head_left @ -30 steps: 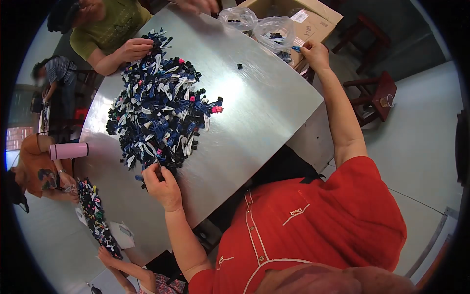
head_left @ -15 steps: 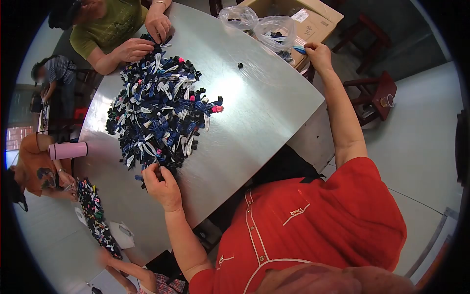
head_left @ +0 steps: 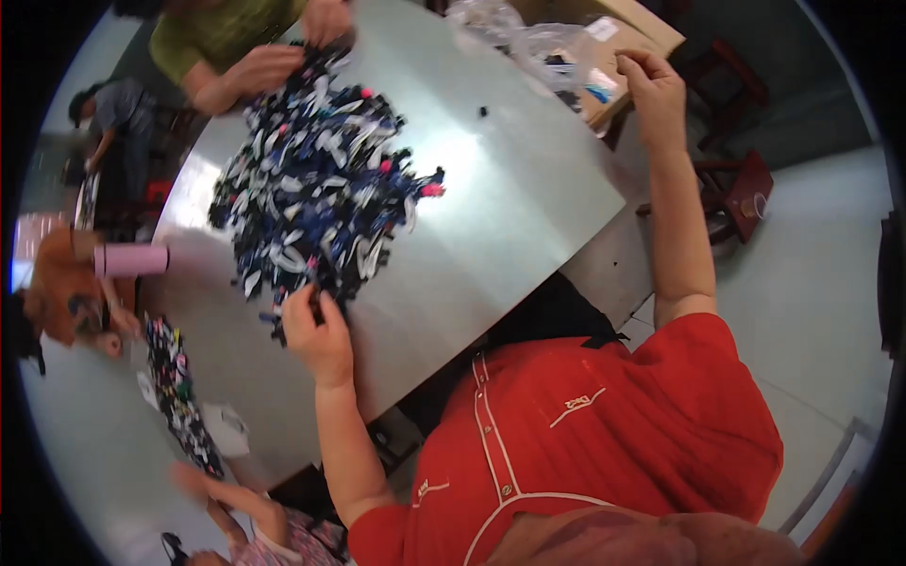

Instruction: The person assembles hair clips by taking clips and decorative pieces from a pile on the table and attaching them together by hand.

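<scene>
A heap of hair clips [head_left: 311,179], mostly blue, white and black with a few pink pieces, covers part of the metal table. At its near edge is my left hand [head_left: 321,340], thumb and fingers curled in around dark pieces. Blur hides exactly what lies between the fingertips. My right hand [head_left: 656,94] is raised beyond the table's right side, its fingers parted and nothing in them. Below and left of it is a blue hair clip [head_left: 597,92], apart from the fingers, in front of the cardboard box [head_left: 651,38].
Clear plastic bags [head_left: 552,47] holding clips sit by the box. A small black piece [head_left: 483,111] lies alone on the table [head_left: 510,179]. Across from me, a co-worker's hands [head_left: 269,68] touch the heap. A pink bottle [head_left: 132,258] and another clip pile [head_left: 179,396] are at left.
My right hand has let go of the blue hair clip and lifted slightly away to the right. The clip is now lower than the fingers. My left hand stays by the heap.
</scene>
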A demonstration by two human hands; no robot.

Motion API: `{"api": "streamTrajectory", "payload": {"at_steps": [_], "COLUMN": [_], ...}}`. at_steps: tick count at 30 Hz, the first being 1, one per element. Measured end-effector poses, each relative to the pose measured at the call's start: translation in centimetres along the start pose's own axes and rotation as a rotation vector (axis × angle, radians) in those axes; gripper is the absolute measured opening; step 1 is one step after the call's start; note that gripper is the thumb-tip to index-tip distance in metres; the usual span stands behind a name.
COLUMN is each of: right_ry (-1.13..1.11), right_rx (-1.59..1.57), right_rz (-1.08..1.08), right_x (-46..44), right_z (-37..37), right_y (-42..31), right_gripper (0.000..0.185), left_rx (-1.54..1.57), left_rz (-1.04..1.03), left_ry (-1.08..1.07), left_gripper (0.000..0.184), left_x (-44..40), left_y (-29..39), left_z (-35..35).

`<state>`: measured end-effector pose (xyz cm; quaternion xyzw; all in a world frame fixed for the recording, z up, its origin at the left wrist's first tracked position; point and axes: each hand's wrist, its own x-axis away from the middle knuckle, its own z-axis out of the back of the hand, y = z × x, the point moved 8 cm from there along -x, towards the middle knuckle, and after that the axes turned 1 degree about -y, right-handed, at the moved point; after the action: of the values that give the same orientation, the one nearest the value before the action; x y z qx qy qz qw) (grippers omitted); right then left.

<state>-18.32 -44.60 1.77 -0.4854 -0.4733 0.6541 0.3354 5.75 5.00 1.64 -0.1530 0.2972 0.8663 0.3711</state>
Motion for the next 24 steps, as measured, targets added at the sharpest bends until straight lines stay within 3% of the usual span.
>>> {"api": "streamTrajectory", "payload": {"at_steps": [2, 3, 4, 6, 8, 10, 11, 12, 14, 15, 24], "right_ry": [-0.234, -0.395, -0.422, -0.752, -0.861, -0.984, -1.021, -1.03, -1.056, -1.041, -1.017], "right_rx": [-0.05, 0.061, 0.041, 0.286, 0.304, 0.449, 0.495, 0.492, 0.578, 0.589, 0.682], "right_rz": [0.011, 0.139, 0.144, 0.292, 0.292, 0.267, 0.277, 0.281, 0.376, 0.368, 0.535], "right_x": [2.0, 2.9, 3.8, 7.4, 9.3, 11.2, 11.7, 12.1, 13.0, 13.2, 14.6], "right_z": [-4.1, -6.2, -7.5, -12.2, -14.8, -16.8, -17.7, -18.3, -19.5, -20.0, -24.0], "right_y": [-3.9, -5.2, -6.0, -7.8, -8.3, -7.5, -6.8, -6.5, -6.3, -6.3, -7.5], "right_gripper": [0.013, 0.012, 0.012, 0.013, 0.019, 0.023, 0.026, 0.026, 0.025, 0.024, 0.027], "left_rx": [-0.014, 0.015, 0.051, 0.166, 0.21, 0.178, 0.225, 0.222, 0.093, 0.08, -0.008], "left_rz": [-0.066, -0.027, 0.009, 0.127, 0.207, 0.146, 0.201, 0.209, -0.067, -0.064, -0.024], "left_ry": [0.002, -0.027, -0.054, -0.117, -0.162, -0.183, -0.24, -0.235, -0.194, -0.232, -0.163], "left_gripper": [0.018, 0.018, 0.018, 0.016, 0.02, 0.028, 0.043, 0.043, 0.056, 0.066, 0.062], "left_x": [-0.2, -0.4, -0.5, -0.6, -0.3, -0.4, 0.0, 0.1, -0.2, 0.0, -2.4], "left_y": [0.6, 0.5, 0.6, 0.4, -0.2, 0.8, 1.0, 1.5, 4.4, 4.3, 3.6], "left_z": [0.2, 0.3, 0.3, 0.1, 0.0, 0.1, -0.2, -0.2, -0.1, -0.9, -2.7]}}
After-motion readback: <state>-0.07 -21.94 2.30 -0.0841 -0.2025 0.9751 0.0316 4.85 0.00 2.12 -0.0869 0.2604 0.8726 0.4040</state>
